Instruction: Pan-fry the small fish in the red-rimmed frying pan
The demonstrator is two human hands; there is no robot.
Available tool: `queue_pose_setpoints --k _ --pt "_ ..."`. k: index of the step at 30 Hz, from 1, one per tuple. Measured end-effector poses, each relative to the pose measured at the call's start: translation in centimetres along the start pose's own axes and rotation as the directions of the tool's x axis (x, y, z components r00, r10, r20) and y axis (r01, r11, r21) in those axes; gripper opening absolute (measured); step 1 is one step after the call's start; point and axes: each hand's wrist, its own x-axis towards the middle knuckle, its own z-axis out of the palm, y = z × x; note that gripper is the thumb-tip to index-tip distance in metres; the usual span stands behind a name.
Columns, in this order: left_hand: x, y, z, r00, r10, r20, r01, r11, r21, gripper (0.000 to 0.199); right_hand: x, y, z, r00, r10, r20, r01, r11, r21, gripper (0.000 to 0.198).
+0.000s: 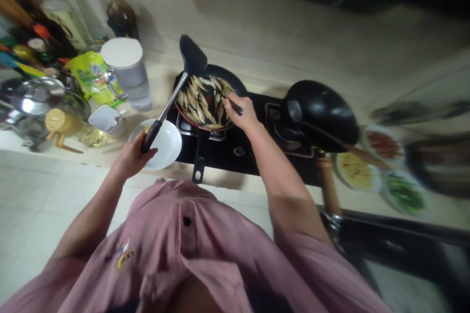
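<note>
My left hand (132, 156) grips the dark handle of a spatula (193, 57), its black blade raised above the pan's left rim. Beneath that handle is a white plate (167, 149). A frying pan (234, 78) sits on the left burner, its handle pointing toward me. Several small browned fish (200, 102) lie in the pan. At the pan's right side, my right hand (243, 111) is closed around a thin dark-handled utensil (235, 106); its working end is hard to make out among the fish.
A black wok (323, 112) with a wooden handle (328, 183) stands on the right burner, a wooden-handled tool across it. Right of it are plates of cut food (355, 171). To the left stand a water pitcher (130, 78), a yellow bag (93, 76) and several bottles (121, 12).
</note>
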Motion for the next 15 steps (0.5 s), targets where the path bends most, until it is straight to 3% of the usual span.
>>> queue_pose_setpoints --k 3,7,11,15 --pt "-1.0 0.0 0.4 0.998 -0.058 0.011 0.059 0.996 -0.068 0.029 0.6 0.7 0.6 0.999 0.027 -0.033 -0.024 0.996 0.082 0.039" --pt "-1.8 -0.2 0.8 0.994 -0.097 0.046 0.103 0.986 -0.133 0.031 1.4 1.3 1.0 0.979 0.188 -0.074 -0.162 0.949 0.270 0.033" --pt "-2.3 -0.6 1.2 0.992 -0.112 0.055 0.120 0.977 -0.175 0.030 1.7 2.4 1.3 0.903 0.425 -0.069 -0.335 0.794 0.508 0.029" --pt "-2.8 -0.8 1.8 0.990 -0.128 0.061 0.138 0.969 -0.205 0.029 1.2 3.8 1.8 0.818 0.572 -0.064 -0.381 0.620 0.686 0.033"
